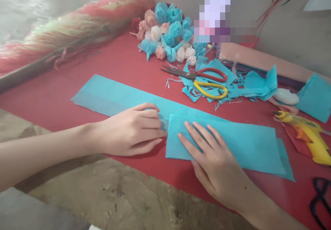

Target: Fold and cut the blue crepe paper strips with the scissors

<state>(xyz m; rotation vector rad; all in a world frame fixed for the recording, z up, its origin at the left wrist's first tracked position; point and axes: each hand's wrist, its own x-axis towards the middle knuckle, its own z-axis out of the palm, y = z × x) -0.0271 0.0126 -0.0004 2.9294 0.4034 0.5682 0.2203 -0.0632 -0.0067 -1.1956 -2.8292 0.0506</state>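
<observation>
A long strip of blue crepe paper [103, 92] lies slantwise on the red table, partly folded over to the right. The folded layer [253, 147] covers the strip's right part, with its left edge near the middle. My left hand [131, 130] rests on the strip just left of that edge, fingers curled together and fingertips at the paper; what is beneath them is partly hidden. Across the folded layer my right hand [212, 154] lies flat, fingers a little spread, pressing on the paper.
Scissors [191, 74] with red and yellow handles lie among blue paper scraps [219, 71]. Behind them are paper flowers [169, 33] in blue, pink and white. A yellow glue gun [307, 133] and black handle loops [319, 199] are at right. Pink-green fringe [77, 23] lies far left.
</observation>
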